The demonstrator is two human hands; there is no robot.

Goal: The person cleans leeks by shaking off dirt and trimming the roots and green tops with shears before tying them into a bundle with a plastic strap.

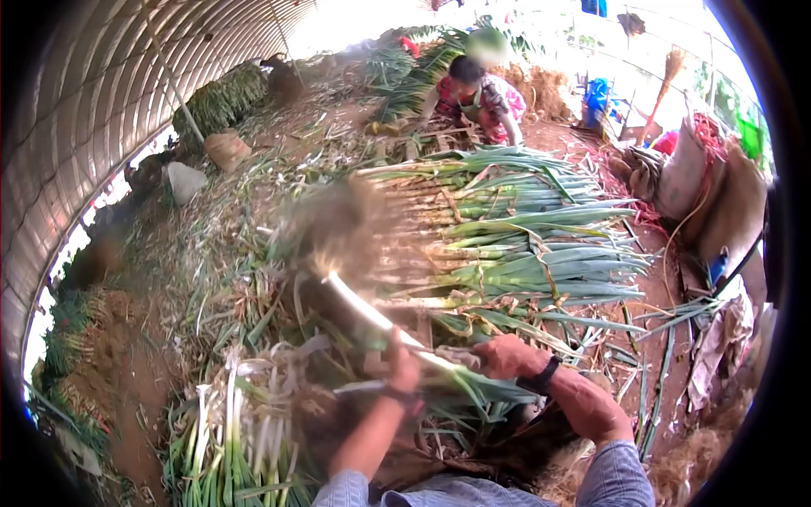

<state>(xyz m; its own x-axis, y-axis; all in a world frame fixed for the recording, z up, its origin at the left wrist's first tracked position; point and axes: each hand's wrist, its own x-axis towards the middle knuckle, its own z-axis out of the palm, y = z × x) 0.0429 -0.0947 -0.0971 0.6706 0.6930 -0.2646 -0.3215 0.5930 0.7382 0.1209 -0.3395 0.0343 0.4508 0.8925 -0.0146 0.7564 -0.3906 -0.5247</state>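
A long green onion [365,313] slants across the middle, its roots and bare white shank up left and its green leaves down right. My left hand [402,365] is closed round the shank. Beside it, my right hand [504,357] has its fingers curled together close over the onion's green part. A blurred, greyish-brown strip shows at those fingertips; I cannot tell what they grip. Just beyond my hands lies a wide row of unpeeled green onions [507,245], with brown bases left and leaves right. Several white-stemmed onions [224,431] lie in a pile at the lower left.
Leaf scraps and peelings [245,253] litter the ground on the left. Behind the row a person [481,101] crouches, bent forward. Large sacks [697,182] stand at the right, with pink twine near them. A curved, ribbed tunnel wall [93,110] runs along the left.
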